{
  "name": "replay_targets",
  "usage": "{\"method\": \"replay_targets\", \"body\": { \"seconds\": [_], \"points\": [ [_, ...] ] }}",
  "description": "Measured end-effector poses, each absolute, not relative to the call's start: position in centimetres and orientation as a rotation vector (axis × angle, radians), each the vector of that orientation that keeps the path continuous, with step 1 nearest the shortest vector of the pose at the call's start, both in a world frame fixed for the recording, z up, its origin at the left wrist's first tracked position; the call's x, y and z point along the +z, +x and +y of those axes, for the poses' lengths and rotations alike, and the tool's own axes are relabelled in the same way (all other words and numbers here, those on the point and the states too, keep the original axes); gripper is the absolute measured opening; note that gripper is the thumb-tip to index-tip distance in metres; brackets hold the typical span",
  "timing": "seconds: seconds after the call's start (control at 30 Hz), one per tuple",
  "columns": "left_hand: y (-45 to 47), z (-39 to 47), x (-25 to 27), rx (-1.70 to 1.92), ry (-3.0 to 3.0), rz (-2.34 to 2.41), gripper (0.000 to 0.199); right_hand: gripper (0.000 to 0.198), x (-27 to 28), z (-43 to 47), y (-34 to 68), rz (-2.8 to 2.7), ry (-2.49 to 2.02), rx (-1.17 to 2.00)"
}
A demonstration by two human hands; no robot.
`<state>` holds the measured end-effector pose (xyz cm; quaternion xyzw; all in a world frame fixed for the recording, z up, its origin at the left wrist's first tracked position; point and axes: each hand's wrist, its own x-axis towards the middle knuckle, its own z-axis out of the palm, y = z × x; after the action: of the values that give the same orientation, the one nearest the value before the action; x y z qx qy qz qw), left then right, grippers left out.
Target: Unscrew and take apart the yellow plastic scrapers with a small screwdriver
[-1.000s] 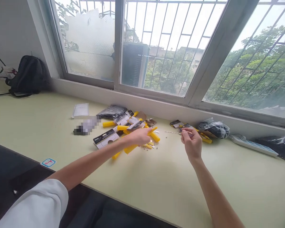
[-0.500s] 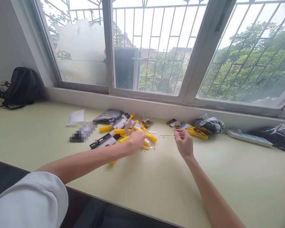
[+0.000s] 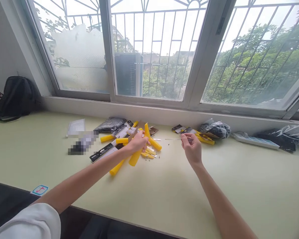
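My left hand (image 3: 139, 142) is closed round a yellow plastic-handled tool (image 3: 135, 159), lifted at the front of a pile of similar yellow tools. The tool slants, one end up past my fingers and the other down toward the table; my fingers hide its middle. To the right, my right hand (image 3: 191, 148) grips a thin screwdriver (image 3: 173, 139) whose slim metal shaft points left, its handle mostly covered by my fingers. Between the hands lie small metal nuts (image 3: 146, 159), yellow pieces (image 3: 147, 155) and a loose metal blade (image 3: 157, 139).
Black-and-white cards (image 3: 102, 155) lie with the yellow tools at left. Behind are a black plastic packet (image 3: 110, 124) and a clear tray (image 3: 76, 127). Right of my hands are more carded tools (image 3: 207, 140), a bagged black item (image 3: 215, 127) and a pale organizer box (image 3: 255, 141). A backpack (image 3: 16, 98) stands far left.
My left hand has come up out of the pile with a yellow tool in its grip. My right hand still holds the screwdriver in nearly the same place. The view has shifted slightly.
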<state>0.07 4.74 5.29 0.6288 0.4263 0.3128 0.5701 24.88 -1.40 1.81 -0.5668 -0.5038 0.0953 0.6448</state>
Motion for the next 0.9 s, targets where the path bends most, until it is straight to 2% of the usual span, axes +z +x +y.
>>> {"method": "replay_targets", "body": {
  "seconds": [0.1,0.4,0.9],
  "points": [
    [-0.5,2.8,4.2,0.657,1.363,0.930,0.022,0.038,2.5,-2.1,23.6,-1.218,-1.229,0.233],
    [-1.9,0.6,1.9,0.673,1.220,0.838,0.015,0.031,2.0,-3.3,19.5,-1.519,-1.157,0.287],
    [-1.7,-0.4,2.5,0.666,1.126,0.830,0.018,0.030,1.4,-3.0,19.4,-1.567,-1.168,0.228]
  ]
}}
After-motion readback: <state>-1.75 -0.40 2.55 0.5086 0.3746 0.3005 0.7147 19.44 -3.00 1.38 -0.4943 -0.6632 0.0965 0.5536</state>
